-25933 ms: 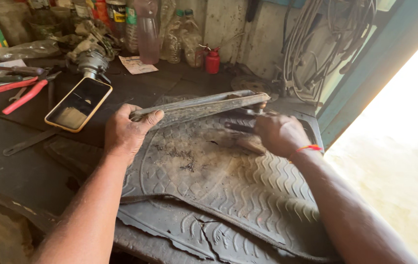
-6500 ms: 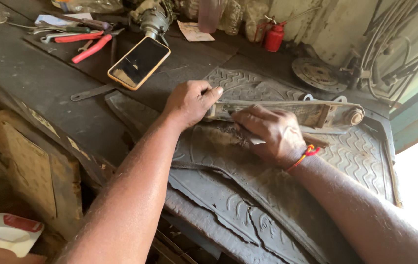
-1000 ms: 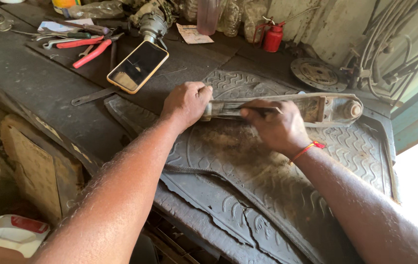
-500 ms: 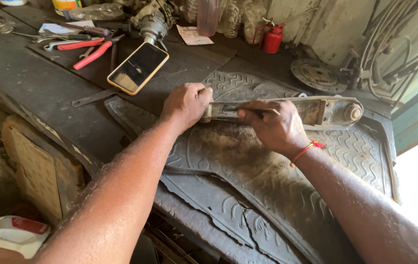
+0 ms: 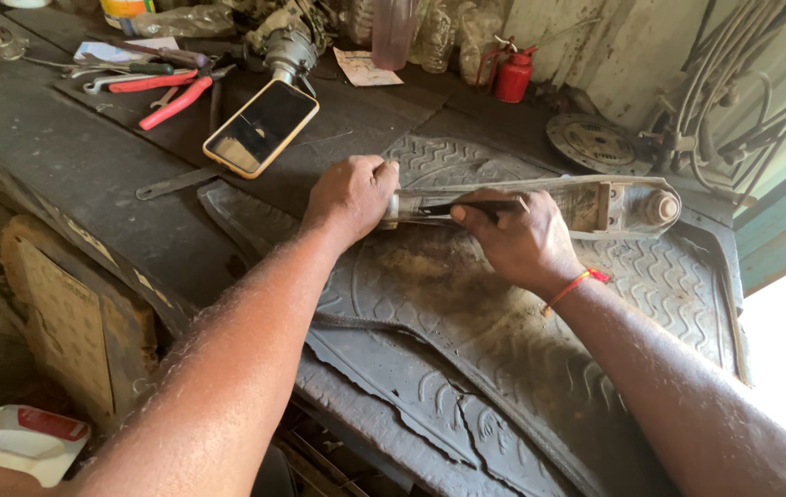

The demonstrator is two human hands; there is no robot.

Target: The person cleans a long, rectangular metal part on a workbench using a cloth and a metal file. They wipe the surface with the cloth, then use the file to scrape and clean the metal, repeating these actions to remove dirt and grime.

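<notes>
A long, dirty metal arm point(image 5: 586, 198) with a round bush at its right end lies across a worn rubber mat point(image 5: 503, 331) on the bench. My left hand point(image 5: 351, 193) is closed around the arm's left end and steadies it. My right hand point(image 5: 522, 239) is at the arm's middle, pinching a thin dark tool point(image 5: 453, 209) whose tip lies inside the arm's channel, pointing left. A red thread sits on my right wrist.
A phone in an orange case point(image 5: 261, 126) lies face up at the back left. Red-handled pliers point(image 5: 177, 99) and other tools lie behind it. A red oil can point(image 5: 512, 74), bottles, a metal disc point(image 5: 595, 140) and hanging cables line the back. The bench edge drops at left.
My right hand has worked the thin tool a little back and forth along the arm's channel. My left hand has kept its grip on the arm's left end.
</notes>
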